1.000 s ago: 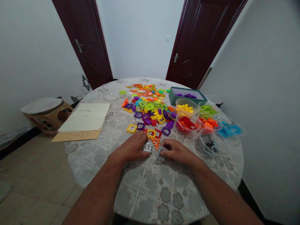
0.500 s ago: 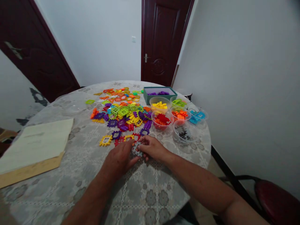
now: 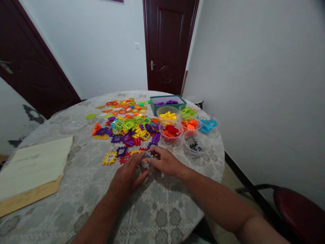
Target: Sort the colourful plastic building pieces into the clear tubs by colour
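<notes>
Between both hands is a grey toothed plastic building piece (image 3: 146, 163), close above the near part of the table. My left hand (image 3: 129, 173) grips it from the left, fingers curled over its far side and thumb below. My right hand (image 3: 165, 161) pinches it from the right, thumb across its face. Part of the piece is hidden by the fingers. Just beyond the hands lie a yellow square building piece (image 3: 110, 158), a dark purple square piece (image 3: 122, 151) and some red pieces (image 3: 125, 158).
A mixed pile of coloured pieces (image 3: 132, 125) spreads across the table (image 3: 76, 189). To its right stand a green box (image 3: 167, 106) with purple pieces and several clear tubs, one with grey pieces (image 3: 194, 144). Paper sheets (image 3: 38, 166) lie at left; a dark red chair (image 3: 297, 210) stands at right.
The view has shifted slightly, so the whole scene sits a little farther left. Both hands stay on the grey piece, which looks turned a little; the fingers have moved slightly.
</notes>
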`<state>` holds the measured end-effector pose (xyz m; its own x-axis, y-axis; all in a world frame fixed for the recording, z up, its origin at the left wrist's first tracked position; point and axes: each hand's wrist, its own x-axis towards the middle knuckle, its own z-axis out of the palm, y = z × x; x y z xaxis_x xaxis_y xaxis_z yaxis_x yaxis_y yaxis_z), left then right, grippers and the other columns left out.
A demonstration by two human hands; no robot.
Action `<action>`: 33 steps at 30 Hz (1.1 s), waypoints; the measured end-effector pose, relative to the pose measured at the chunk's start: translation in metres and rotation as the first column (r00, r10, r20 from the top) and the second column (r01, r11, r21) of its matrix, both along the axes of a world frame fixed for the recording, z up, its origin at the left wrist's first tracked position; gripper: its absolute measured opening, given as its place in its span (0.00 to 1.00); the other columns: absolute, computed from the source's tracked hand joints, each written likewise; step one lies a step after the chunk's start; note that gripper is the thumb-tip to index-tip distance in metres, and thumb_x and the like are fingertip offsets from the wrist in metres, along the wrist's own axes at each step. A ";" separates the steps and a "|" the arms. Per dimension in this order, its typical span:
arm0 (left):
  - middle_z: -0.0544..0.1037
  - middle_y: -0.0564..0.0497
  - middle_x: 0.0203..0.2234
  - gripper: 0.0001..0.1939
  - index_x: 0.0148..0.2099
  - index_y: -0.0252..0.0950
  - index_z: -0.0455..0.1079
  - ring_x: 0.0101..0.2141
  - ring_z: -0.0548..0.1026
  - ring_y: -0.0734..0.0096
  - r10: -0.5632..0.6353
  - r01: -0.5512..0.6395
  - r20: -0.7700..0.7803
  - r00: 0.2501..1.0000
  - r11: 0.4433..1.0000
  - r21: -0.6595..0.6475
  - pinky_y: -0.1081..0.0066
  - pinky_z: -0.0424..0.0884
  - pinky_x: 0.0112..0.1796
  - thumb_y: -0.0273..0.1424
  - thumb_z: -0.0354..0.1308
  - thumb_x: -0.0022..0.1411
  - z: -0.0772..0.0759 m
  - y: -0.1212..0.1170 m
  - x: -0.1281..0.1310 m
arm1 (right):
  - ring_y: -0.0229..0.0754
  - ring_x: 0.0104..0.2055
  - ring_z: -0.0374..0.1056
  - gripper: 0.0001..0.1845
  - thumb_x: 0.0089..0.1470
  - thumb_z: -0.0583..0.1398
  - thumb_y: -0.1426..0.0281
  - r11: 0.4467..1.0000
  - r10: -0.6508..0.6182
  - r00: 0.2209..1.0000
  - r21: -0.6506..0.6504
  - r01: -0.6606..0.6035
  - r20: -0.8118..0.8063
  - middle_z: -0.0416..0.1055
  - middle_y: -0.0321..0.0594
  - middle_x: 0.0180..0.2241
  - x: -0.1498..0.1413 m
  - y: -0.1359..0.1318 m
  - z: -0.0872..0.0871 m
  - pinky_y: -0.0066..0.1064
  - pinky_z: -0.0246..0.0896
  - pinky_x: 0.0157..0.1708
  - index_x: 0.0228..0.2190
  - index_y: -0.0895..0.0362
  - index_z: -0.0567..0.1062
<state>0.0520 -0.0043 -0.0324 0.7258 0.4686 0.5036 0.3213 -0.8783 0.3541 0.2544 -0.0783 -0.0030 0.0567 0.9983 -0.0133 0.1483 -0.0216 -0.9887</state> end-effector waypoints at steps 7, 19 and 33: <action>0.79 0.43 0.50 0.17 0.61 0.41 0.66 0.51 0.78 0.54 0.293 -0.307 0.173 0.940 0.950 0.060 0.52 0.75 0.56 0.33 0.55 0.72 0.010 0.012 -0.013 | 0.45 0.37 0.70 0.20 0.60 0.64 0.57 0.832 -0.553 0.734 0.307 0.462 0.394 0.77 0.41 0.38 0.090 -0.033 0.049 0.35 0.65 0.37 0.50 0.53 0.77; 0.78 0.40 0.47 0.17 0.54 0.37 0.73 0.51 0.74 0.50 0.621 -0.628 0.111 0.776 0.777 0.039 0.50 0.69 0.55 0.24 0.50 0.66 -0.006 0.044 -0.038 | 0.56 0.46 0.73 0.20 0.62 0.55 0.61 0.700 -0.614 0.126 0.464 0.543 0.779 0.78 0.55 0.46 0.143 -0.050 0.030 0.45 0.66 0.47 0.48 0.59 0.78; 0.74 0.39 0.55 0.14 0.52 0.38 0.78 0.56 0.72 0.52 0.246 -0.244 -0.063 0.967 0.969 0.033 0.51 0.69 0.59 0.27 0.62 0.64 -0.014 0.033 -0.018 | 0.49 0.49 0.71 0.13 0.67 0.60 0.66 0.973 0.084 0.426 0.018 -0.232 0.901 0.75 0.47 0.48 -0.015 0.005 0.012 0.36 0.65 0.49 0.50 0.56 0.76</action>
<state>0.0336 0.0283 -0.0467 0.6227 0.6241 0.4720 0.5497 -0.7782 0.3038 0.2399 -0.0730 0.0089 -0.1956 0.9786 0.0637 0.9328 0.2057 -0.2958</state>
